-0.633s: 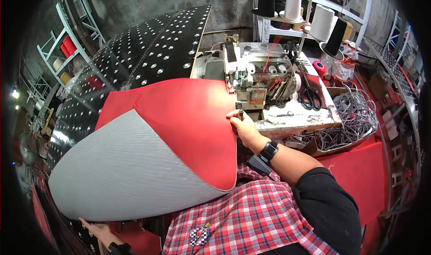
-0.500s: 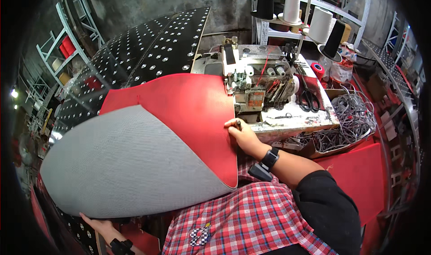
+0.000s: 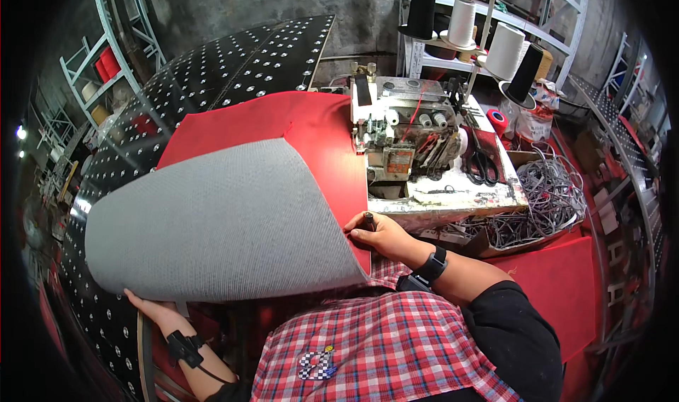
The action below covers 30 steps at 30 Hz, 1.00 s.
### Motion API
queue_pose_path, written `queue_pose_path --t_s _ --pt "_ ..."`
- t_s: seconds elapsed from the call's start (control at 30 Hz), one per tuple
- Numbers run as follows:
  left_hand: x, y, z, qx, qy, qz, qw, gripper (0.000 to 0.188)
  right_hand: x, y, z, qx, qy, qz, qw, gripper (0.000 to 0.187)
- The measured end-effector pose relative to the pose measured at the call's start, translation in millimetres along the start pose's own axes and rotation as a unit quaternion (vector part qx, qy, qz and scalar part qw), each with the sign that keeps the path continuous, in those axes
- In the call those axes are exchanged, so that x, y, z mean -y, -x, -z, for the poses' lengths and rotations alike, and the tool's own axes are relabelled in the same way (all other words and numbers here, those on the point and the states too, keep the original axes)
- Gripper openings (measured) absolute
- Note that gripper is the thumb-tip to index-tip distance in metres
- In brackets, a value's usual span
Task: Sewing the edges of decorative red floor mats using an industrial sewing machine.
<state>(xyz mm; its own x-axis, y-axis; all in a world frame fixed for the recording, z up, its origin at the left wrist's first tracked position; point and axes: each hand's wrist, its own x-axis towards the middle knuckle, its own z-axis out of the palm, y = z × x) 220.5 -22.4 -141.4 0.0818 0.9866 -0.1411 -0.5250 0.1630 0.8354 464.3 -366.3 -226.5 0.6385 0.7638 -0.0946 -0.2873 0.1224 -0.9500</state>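
A large red mat [image 3: 233,122] lies over the black table, its near part folded up to show a grey ribbed underside [image 3: 212,218]. At the near left of the fold, my left hand [image 3: 152,310] holds the grey side's lower edge; some of its fingers are hidden beneath. My right hand [image 3: 385,236] is closed at the mat's right edge, with a small black tool [image 3: 368,221] poking up from the fist; its kind I cannot make out. Just beyond the right hand, the mat's far right edge lies against the overlock sewing machine [image 3: 407,126].
Black scissors [image 3: 482,167] lie on the machine's worn white top [image 3: 453,198]. Cones of black and white thread [image 3: 505,52] stand behind. To the right are a box of tangled grey strips [image 3: 552,190] and a red sheet [image 3: 559,289]. Studded black tabletop [image 3: 240,69] extends to the far left.
The folded mat has shifted away from me, and more of its grey side covers the red. My left hand has moved forward with it; my right hand has come slightly nearer along the edge.
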Motion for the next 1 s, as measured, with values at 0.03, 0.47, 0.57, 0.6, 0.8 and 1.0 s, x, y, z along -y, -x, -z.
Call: queue_pose_path --t_s 0.03,0.47,0.57,0.6,0.8,1.0 --pt "4 -4 -4 0.001 0.008 -0.003 1.000 0.077 0 -1 0 -0.002 0.012 0.003 1.000 0.009" --pt "47 -32 -65 0.108 0.034 0.011 0.994 0.075 32 -4 -4 -0.038 -0.016 -0.064 0.997 0.014" --pt "59 -43 -74 0.144 0.036 0.044 0.988 0.076 29 -5 -2 -0.027 -0.010 -0.061 0.998 0.016" --pt "61 -48 -77 0.167 0.044 0.057 0.983 0.078 26 -5 -2 -0.036 -0.008 -0.064 0.997 0.017" --pt "43 -59 -73 0.252 0.068 0.256 0.931 0.080 11 -1 -3 0.002 0.080 0.027 0.996 0.021" --pt "-52 2 -29 0.202 0.124 0.070 0.969 0.070 -4 4 -2 0.014 -0.029 -0.002 0.999 0.018"
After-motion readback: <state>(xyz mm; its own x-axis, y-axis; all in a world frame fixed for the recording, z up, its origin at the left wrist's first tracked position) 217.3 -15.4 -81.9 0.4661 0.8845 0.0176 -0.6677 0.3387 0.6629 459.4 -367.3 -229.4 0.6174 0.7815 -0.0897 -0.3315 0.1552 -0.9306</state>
